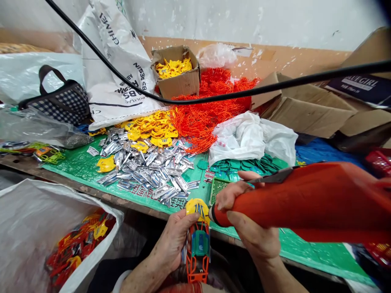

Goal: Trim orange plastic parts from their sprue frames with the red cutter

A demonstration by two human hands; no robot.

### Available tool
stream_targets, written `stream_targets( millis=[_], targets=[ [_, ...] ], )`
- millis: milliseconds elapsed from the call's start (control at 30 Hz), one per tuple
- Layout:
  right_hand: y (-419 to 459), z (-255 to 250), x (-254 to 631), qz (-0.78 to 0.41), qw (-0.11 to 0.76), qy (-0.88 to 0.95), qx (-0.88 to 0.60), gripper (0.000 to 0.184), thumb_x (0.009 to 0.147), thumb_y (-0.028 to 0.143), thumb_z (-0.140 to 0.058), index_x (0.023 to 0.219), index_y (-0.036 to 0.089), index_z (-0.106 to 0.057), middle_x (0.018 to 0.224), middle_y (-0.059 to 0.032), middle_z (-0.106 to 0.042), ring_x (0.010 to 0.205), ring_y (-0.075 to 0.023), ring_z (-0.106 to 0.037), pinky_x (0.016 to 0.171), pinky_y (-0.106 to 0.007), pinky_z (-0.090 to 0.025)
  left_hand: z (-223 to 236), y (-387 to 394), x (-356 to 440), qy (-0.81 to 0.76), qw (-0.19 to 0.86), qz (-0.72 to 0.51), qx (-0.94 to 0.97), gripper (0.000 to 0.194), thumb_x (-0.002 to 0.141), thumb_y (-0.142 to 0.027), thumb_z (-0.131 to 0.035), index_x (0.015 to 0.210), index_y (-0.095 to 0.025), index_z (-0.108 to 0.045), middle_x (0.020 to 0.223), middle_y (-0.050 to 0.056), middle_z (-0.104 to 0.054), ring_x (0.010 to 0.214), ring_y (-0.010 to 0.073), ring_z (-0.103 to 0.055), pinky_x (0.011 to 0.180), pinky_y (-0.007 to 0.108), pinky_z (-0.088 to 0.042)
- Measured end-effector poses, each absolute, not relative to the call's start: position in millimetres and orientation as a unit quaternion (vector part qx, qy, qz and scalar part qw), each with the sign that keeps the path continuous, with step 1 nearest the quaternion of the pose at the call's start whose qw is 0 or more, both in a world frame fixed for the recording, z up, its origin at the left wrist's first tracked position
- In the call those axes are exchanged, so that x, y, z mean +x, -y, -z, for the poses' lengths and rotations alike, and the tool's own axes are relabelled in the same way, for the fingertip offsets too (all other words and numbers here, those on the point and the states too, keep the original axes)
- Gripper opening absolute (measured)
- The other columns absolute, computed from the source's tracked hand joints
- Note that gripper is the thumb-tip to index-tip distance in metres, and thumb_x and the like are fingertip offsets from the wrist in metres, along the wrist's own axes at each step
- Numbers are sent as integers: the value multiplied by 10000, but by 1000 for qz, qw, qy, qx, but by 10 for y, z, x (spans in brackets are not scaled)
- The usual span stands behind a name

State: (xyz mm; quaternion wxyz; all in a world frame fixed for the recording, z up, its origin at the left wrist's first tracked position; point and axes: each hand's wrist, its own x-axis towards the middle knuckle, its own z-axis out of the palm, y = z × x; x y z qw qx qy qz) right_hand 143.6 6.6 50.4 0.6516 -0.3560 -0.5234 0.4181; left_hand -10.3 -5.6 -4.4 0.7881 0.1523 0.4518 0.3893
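Low at the table's front edge, my left hand [172, 236] is closed around a toy car body [200, 243] made of an orange cage frame with a green panel inside. At its far end sits a yellow hood piece [195, 206] with blue marks, and my thumb presses on it. My right hand [255, 236] wraps round the front of a large red power screwdriver [308, 203], held level from the right. The screwdriver's nose is at the right side of the yellow piece; whether its tip touches a screw cannot be made out.
Silver metal plates [149, 171], yellow pieces [155, 126], orange frames [201, 118] and green panels [244, 167] are heaped on the table. A green basket [218, 188] stands by my right hand. A black cable [214, 97] crosses above. An open white sack [27, 228] sits lower left.
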Motion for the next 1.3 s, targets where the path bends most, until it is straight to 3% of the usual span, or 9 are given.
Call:
stream_targets(
  millis=[167, 300, 467, 667, 800, 1067, 1300],
  targets=[
    [-190, -759, 1609, -423, 722, 454, -307, 531, 730, 136, -678, 1220, 278, -533, 699, 53, -639, 621, -161, -595, 663, -359, -528, -38, 53, -90, -432, 809, -354, 184, 291, 700, -332, -829, 842, -97, -732, 655, 48, -682, 474, 89, -557, 465, 184, -484],
    [-502, -793, 1708, -331, 768, 415, -359, 402, 646, 113, -698, 1018, 237, -613, 621, 54, -637, 545, -157, -578, 572, -336, -498, -81, 73, -100, -397, 838, -296, 230, 299, 737, -325, -799, 934, -105, -751, 735, 69, -708, 516, 92, -584, 481, 167, -486],
    [-796, -533, 1678, -318, 745, 414, -415, 179, 608, 196, -731, 726, 213, -597, 609, 50, -623, 520, -145, -576, 542, -334, -483, -92, 84, -165, -382, 851, -269, 238, 281, 807, -347, -739, 981, -128, -759, 739, 73, -716, 515, 87, -569, 476, 159, -484],
    [-849, -348, 1616, -327, 744, 419, -405, 298, 609, 196, -753, 882, 198, -635, 631, 55, -648, 529, -149, -583, 571, -343, -485, -34, 46, -217, -395, 848, -271, 226, 311, 795, -361, -768, 1013, -139, -754, 719, 52, -699, 511, 94, -583, 498, 190, -512],
    [-874, -324, 1597, -323, 745, 409, -416, 237, 591, 204, -770, 788, 190, -638, 649, 38, -652, 558, -156, -586, 607, -361, -496, -7, 38, -175, -404, 840, -288, 218, 333, 806, -370, -760, 1025, -119, -749, 813, 96, -739, 509, 89, -581, 523, 211, -525],
    [-872, -285, 1595, -319, 737, 452, -389, 119, 628, 160, -726, 689, 196, -631, 638, 31, -652, 557, -149, -585, 613, -356, -504, 17, 51, -178, -419, 826, -305, 221, 310, 809, -381, -756, 991, -131, -763, 736, 55, -695, 493, 66, -515, 494, 177, -457],
    [-839, -357, 1523, -319, 729, 448, -408, 382, 617, 157, -749, 979, 204, -637, 624, 63, -651, 514, -133, -578, 550, -316, -503, 62, 43, -197, -420, 819, -319, 226, 314, 831, -405, -732, 986, -134, -764, 645, 16, -628, 491, 71, -501, 524, 193, -475]
  ],
)
